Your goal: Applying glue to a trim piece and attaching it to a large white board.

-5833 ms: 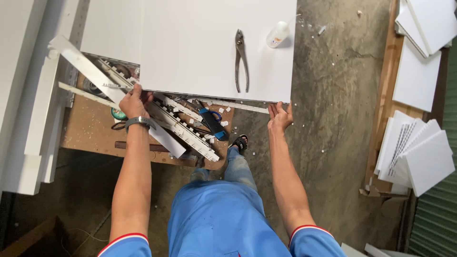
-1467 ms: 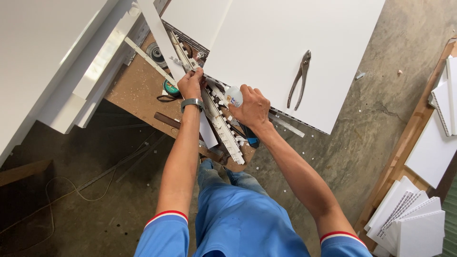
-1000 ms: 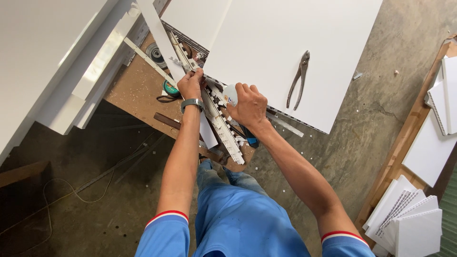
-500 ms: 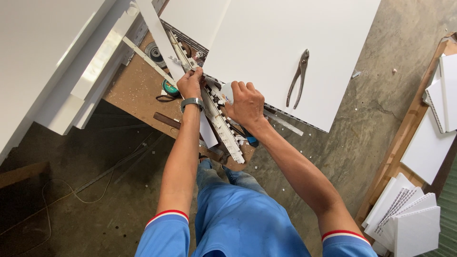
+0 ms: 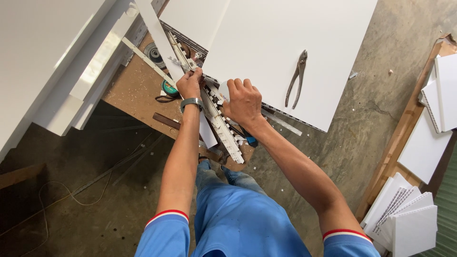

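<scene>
**Both hands working at the edge of a white panel**

The left hand (image 5: 189, 84), wearing a wristband, is closing its fingers around a notched white strip (image 5: 220, 124) that is running slantwise across the table (image 5: 135, 93). The right hand (image 5: 243, 101) is lying knuckles-up just beside it, fingers curled down over a small pale object at the near edge of the large white panel (image 5: 266, 47); what exactly it is gripping I cannot tell, since the hand is covering most of it. The two hands are sitting close together, almost touching, right where the strip is meeting the panel's edge.

A pair of metal pliers (image 5: 296, 78) is lying on top of the panel, well apart from the hands and touched by neither. A second long white strip (image 5: 159, 35) is leaning away from the left hand toward the top of the view. On the brown table, a green roll of tape (image 5: 169, 88) is sitting just beside the left wrist. Further out, stacks of white boards (image 5: 409, 219) are resting on the concrete floor (image 5: 362, 123) to the right.
</scene>
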